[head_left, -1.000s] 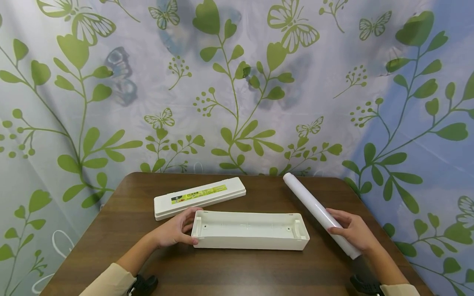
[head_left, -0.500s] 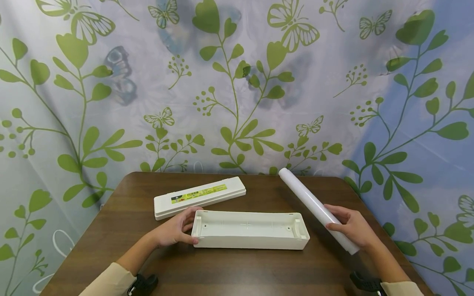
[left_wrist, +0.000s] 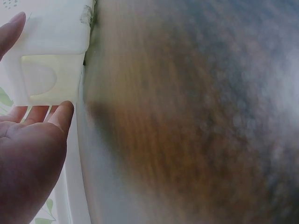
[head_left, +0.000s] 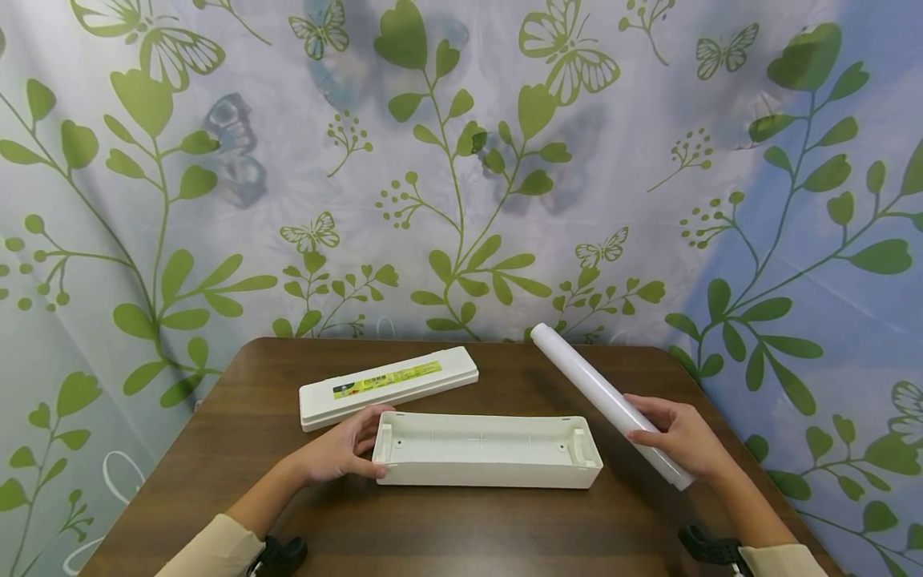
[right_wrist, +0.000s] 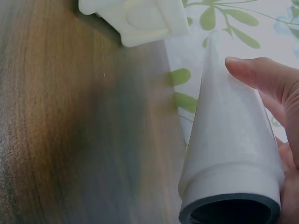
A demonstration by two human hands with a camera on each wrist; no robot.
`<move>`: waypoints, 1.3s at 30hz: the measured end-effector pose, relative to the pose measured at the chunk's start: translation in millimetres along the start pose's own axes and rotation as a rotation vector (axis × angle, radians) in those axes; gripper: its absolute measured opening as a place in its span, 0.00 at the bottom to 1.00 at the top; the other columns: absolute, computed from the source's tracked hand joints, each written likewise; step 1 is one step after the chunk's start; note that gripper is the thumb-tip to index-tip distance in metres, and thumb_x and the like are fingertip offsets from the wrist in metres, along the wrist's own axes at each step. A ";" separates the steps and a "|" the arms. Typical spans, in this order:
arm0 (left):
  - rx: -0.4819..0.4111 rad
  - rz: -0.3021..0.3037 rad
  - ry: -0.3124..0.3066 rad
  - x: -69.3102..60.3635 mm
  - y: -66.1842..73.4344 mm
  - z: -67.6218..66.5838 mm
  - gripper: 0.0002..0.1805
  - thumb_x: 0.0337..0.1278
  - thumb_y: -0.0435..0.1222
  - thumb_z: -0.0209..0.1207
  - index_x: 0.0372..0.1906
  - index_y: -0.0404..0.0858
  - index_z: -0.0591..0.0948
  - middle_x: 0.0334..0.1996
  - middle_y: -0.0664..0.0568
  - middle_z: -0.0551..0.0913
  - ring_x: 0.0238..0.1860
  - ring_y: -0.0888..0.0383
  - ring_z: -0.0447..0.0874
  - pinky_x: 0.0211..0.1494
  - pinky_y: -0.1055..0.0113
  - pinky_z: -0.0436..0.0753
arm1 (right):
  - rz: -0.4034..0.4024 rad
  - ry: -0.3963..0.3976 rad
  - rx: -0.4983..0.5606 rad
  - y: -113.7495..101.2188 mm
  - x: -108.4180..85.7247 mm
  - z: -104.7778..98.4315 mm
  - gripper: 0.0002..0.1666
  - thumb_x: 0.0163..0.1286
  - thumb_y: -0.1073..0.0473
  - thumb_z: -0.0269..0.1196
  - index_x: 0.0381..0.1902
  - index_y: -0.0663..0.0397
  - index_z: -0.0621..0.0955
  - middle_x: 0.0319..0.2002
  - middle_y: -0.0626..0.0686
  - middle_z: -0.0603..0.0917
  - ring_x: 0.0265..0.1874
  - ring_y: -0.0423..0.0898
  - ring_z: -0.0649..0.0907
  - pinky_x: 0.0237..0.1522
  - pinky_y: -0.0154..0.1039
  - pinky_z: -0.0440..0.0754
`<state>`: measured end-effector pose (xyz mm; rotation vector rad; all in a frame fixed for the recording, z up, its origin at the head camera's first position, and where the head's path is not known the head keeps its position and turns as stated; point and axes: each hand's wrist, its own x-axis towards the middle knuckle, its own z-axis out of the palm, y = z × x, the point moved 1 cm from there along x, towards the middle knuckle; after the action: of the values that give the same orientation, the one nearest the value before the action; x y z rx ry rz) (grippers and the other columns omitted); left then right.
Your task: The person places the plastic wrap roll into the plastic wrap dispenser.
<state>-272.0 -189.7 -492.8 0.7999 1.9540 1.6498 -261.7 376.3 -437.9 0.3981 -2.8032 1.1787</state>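
A long white plastic box (head_left: 490,474), its top uncovered, sits across the middle of the table. My left hand (head_left: 339,449) grips its left end, thumb at the front corner and fingers at the back; the left wrist view shows the box end (left_wrist: 39,79) between thumb and fingers. On the right, my right hand (head_left: 681,437) holds a white roll of plastic wrap (head_left: 591,381) near its lower end. The roll slants, far end to the left, and appears lifted off the table. Its hollow dark-rimmed core (right_wrist: 229,210) shows in the right wrist view.
Behind the box, to the left, lies a white lid (head_left: 457,367) with a yellow-green label. The brown wooden table (head_left: 447,529) ends at a curtain (head_left: 461,200) printed with leaves and butterflies. A white cord (head_left: 108,473) hangs beyond the table's left edge.
My right hand has shifted slightly left with the roll, whose far end has moved left and a bit up. My left hand and the box have stayed still.
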 end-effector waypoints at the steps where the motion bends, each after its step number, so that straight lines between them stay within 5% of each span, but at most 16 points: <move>1: 0.002 -0.002 0.002 0.1 -0.1 0.1 0.54 0.54 0.29 0.73 0.78 0.30 0.49 0.73 0.28 0.59 0.76 0.29 0.58 0.64 0.68 0.79 | -0.001 0.002 -0.003 -0.8 0.5 -0.2 0.38 0.62 0.55 0.76 0.68 0.61 0.78 0.56 0.66 0.85 0.40 0.38 0.84 0.35 0.34 0.82; 39: 0.014 -0.007 -0.006 0.2 0.3 -0.4 0.55 0.55 0.28 0.72 0.78 0.28 0.47 0.74 0.27 0.57 0.76 0.29 0.56 0.64 0.69 0.79 | -0.158 -0.069 0.075 -40.2 23.5 18.0 0.34 0.58 0.55 0.78 0.61 0.59 0.83 0.54 0.63 0.87 0.42 0.38 0.87 0.37 0.34 0.85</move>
<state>-272.4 -189.8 -492.4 0.8017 1.9644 1.6289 -273.1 331.6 -418.8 0.6639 -2.7297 1.2603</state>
